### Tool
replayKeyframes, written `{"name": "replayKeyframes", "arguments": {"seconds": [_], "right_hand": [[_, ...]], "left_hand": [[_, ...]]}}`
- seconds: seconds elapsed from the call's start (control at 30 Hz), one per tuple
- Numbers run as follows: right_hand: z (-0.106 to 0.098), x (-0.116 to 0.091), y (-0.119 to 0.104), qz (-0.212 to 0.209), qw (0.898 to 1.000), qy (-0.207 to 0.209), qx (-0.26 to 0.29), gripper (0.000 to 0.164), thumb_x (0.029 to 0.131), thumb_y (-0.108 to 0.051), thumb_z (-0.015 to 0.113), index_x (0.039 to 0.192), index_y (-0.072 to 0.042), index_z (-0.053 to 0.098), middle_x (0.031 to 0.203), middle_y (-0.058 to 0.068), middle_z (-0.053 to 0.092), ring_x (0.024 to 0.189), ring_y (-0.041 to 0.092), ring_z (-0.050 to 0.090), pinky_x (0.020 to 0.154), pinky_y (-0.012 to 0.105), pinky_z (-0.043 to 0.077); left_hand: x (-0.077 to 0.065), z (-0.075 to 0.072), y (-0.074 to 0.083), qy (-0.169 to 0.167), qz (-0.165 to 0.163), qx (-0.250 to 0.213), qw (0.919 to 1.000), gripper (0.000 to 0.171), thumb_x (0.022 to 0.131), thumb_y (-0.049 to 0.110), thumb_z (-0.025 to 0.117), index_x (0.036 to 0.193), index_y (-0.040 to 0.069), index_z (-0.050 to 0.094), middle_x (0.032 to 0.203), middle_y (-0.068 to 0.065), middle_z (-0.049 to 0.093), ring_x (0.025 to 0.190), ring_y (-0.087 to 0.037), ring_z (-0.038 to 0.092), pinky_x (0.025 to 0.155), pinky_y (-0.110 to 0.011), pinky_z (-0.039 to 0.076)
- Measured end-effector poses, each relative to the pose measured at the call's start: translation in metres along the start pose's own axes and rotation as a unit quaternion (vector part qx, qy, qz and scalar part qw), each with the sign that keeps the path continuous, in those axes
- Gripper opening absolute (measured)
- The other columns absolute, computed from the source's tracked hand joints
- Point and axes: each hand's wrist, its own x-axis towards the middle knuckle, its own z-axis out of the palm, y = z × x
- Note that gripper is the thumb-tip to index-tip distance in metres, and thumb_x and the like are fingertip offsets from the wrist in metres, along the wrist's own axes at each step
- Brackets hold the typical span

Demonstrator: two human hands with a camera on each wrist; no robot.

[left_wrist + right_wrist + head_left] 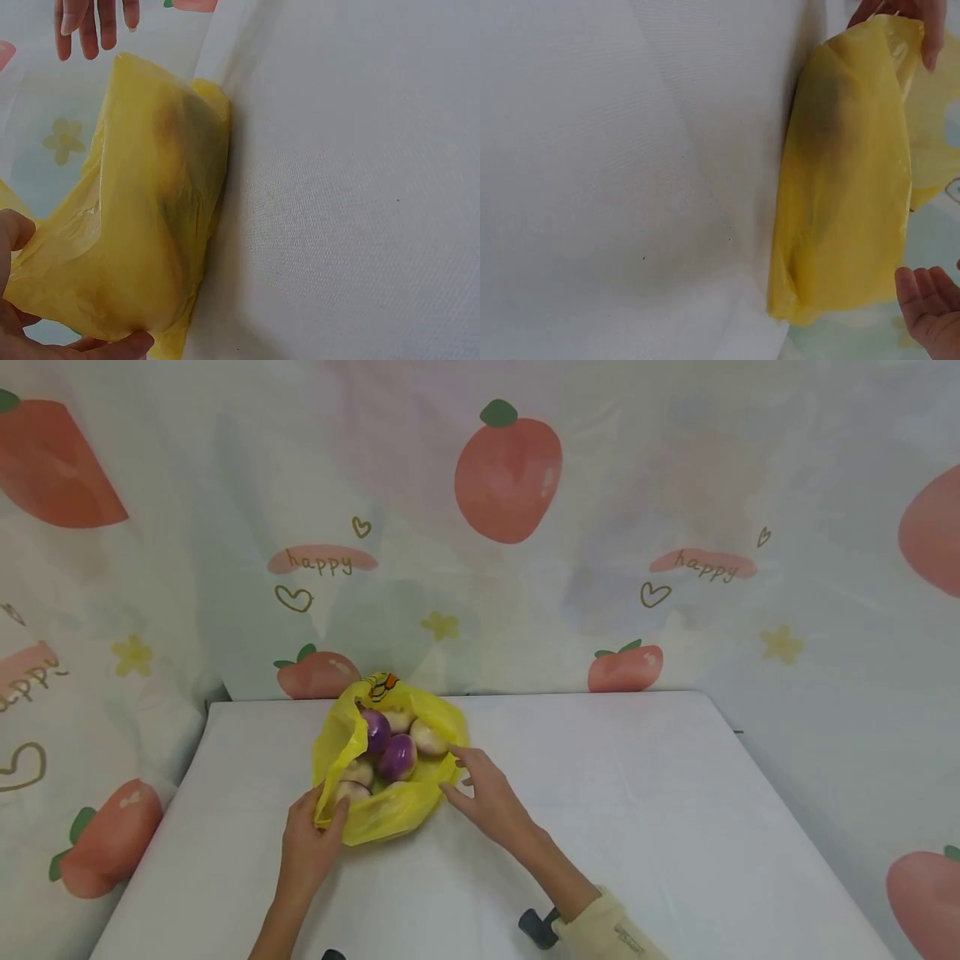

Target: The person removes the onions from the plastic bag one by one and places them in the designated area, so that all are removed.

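Observation:
A yellow plastic bag (390, 820) stands with its mouth open at the far left part of the table. Inside lie several round, glossy vegetables (397, 757), some purple, some cream; their exact kind is unclear. My left hand (309, 843) pinches the bag's near-left rim between thumb and fingers, as the left wrist view also shows around the yellow film (142, 210). At the bag's right rim is my right hand (491, 797), fingers loosely extended and holding nothing. In the right wrist view, its fingers (922, 292) lie close to the bag's edge; whether they touch it is unclear.
The white table (637, 802) extends to the right of the bag. Behind it hangs a pale cloth (570, 602) printed with fruit, hearts and flowers. A black wrist device (538, 929) shows beside the right sleeve (606, 928).

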Motion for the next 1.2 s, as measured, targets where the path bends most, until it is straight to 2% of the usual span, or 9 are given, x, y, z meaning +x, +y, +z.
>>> {"name": "replayKeyframes", "arguments": {"seconds": [0.2, 0.33, 0.53, 0.67, 0.97, 1.2], "right_hand": [[0.004, 0.011, -0.007, 0.013, 1.000, 0.010, 0.018, 0.051, 0.091, -0.023, 0.064, 0.134, -0.003, 0.046, 0.126, 0.009, 0.051, 0.110, 0.021, 0.053, 0.084, 0.031, 0.051], [0.008, 0.019, -0.011, 0.026, 0.999, 0.014, 0.037, 0.050, 0.091, -0.024, 0.064, 0.133, -0.003, 0.047, 0.125, 0.008, 0.052, 0.110, 0.021, 0.052, 0.086, 0.034, 0.050], [0.014, 0.029, -0.015, 0.012, 0.998, 0.001, 0.064, 0.050, 0.090, -0.020, 0.065, 0.133, -0.002, 0.047, 0.127, 0.012, 0.052, 0.113, 0.030, 0.052, 0.088, 0.041, 0.049], [0.019, 0.035, -0.020, 0.006, 0.997, -0.009, 0.070, 0.052, 0.090, -0.019, 0.066, 0.134, 0.000, 0.045, 0.126, 0.014, 0.050, 0.113, 0.028, 0.053, 0.090, 0.039, 0.048], [0.029, 0.047, -0.026, 0.044, 0.998, -0.027, 0.040, 0.057, 0.089, -0.025, 0.066, 0.137, -0.004, 0.043, 0.133, 0.014, 0.048, 0.123, 0.025, 0.044, 0.103, 0.038, 0.036], [0.033, 0.054, -0.025, 0.046, 0.998, -0.031, 0.036, 0.057, 0.089, -0.022, 0.067, 0.136, -0.002, 0.044, 0.130, 0.017, 0.048, 0.119, 0.030, 0.046, 0.101, 0.040, 0.039]], "left_hand": [[-0.001, 0.001, 0.001, 0.002, -0.003, -0.003, 1.0000, 0.051, 0.093, 0.025, 0.059, 0.128, -0.010, 0.049, 0.127, -0.028, 0.045, 0.119, -0.040, 0.042, 0.094, -0.055, 0.039], [-0.002, 0.001, 0.002, 0.000, -0.011, 0.001, 0.9999, 0.050, 0.094, 0.024, 0.057, 0.129, -0.011, 0.048, 0.127, -0.029, 0.044, 0.117, -0.041, 0.043, 0.090, -0.053, 0.043], [-0.002, 0.002, 0.003, -0.001, -0.015, 0.006, 0.9999, 0.050, 0.094, 0.025, 0.056, 0.129, -0.010, 0.048, 0.128, -0.028, 0.044, 0.113, -0.038, 0.046, 0.082, -0.048, 0.047], [-0.002, 0.003, 0.002, 0.002, -0.012, 0.006, 0.9999, 0.049, 0.094, 0.024, 0.056, 0.129, -0.010, 0.048, 0.128, -0.028, 0.044, 0.111, -0.037, 0.047, 0.079, -0.046, 0.048], [-0.002, 0.001, -0.001, -0.003, -0.025, 0.011, 0.9996, 0.052, 0.095, 0.025, 0.054, 0.131, -0.010, 0.045, 0.131, -0.028, 0.042, 0.114, -0.038, 0.046, 0.081, -0.048, 0.047], [0.000, 0.003, -0.004, -0.004, -0.021, -0.003, 0.9998, 0.051, 0.095, 0.026, 0.055, 0.131, -0.009, 0.046, 0.130, -0.027, 0.042, 0.113, -0.037, 0.046, 0.081, -0.048, 0.047]]}}
